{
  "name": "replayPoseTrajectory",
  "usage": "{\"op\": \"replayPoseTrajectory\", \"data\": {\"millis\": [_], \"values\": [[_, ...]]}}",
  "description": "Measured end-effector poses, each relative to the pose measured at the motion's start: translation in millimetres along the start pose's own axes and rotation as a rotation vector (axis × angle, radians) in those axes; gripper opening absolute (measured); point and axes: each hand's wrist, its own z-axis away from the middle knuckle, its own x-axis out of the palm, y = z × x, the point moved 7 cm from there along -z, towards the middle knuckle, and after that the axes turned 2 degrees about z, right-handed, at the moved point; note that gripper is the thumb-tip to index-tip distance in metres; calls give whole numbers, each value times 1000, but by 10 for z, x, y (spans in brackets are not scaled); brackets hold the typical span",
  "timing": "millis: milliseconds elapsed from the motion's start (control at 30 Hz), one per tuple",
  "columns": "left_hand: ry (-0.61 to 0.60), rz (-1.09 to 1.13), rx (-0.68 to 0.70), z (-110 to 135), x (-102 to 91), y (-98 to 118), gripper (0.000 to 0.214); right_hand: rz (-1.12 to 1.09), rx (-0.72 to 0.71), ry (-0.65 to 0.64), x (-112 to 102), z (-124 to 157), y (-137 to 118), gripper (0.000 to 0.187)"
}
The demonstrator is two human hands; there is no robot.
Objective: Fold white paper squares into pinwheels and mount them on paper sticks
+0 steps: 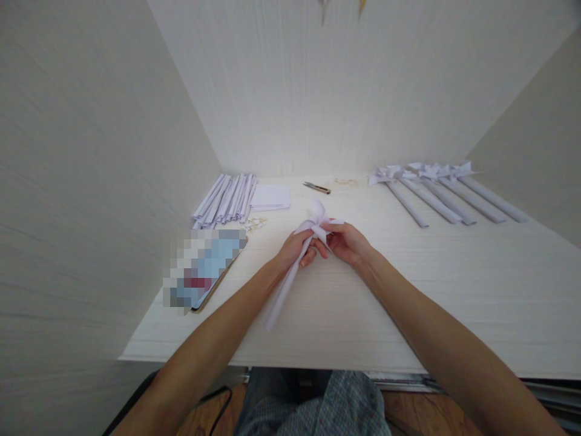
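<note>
A white paper pinwheel (319, 213) on a rolled paper stick is held above the middle of the desk. My left hand (297, 249) is closed around the top of the stick, just under the pinwheel's blades. The stick slants down toward the desk's front edge. My right hand (345, 241) pinches the right side of the pinwheel head between thumb and fingers. Fingers of both hands meet behind and below the blades, so the fastening there is partly hidden.
Rolled paper sticks (227, 200) lie at the back left beside square paper sheets (271, 197). Thread snips (316, 188) lie near the back wall. A blurred phone (213, 269) rests at left. Several finished pinwheels (431, 181) lie at the back right. Walls enclose the desk (454, 290).
</note>
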Motion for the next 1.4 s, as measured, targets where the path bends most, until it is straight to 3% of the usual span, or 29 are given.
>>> {"op": "replayPoseTrajectory", "data": {"millis": [233,400,533,667,767,1033,1133,1267,1400], "values": [[-15,1,-6,-9,5,-10,56,-42,19,-3,10,10,13,15],[-7,81,20,-15,9,-6,48,-24,-31,-11,22,0,2,17],[-15,113,36,-18,8,-11,49,16,-213,89,-32,11,-64,37],[-14,76,21,-9,13,-25,52,197,-504,228,-110,83,-225,63],[9,93,49,3,13,-4,48,391,-673,282,-116,149,-338,55],[-34,83,71,-27,9,-34,56,778,-930,275,13,271,-459,7],[-40,75,112,-23,10,-28,55,856,-984,291,54,324,-485,2],[31,126,249,20,-23,40,37,922,-1020,317,76,361,-506,2],[54,167,348,39,-54,81,25,927,-970,294,76,333,-489,4]]}}
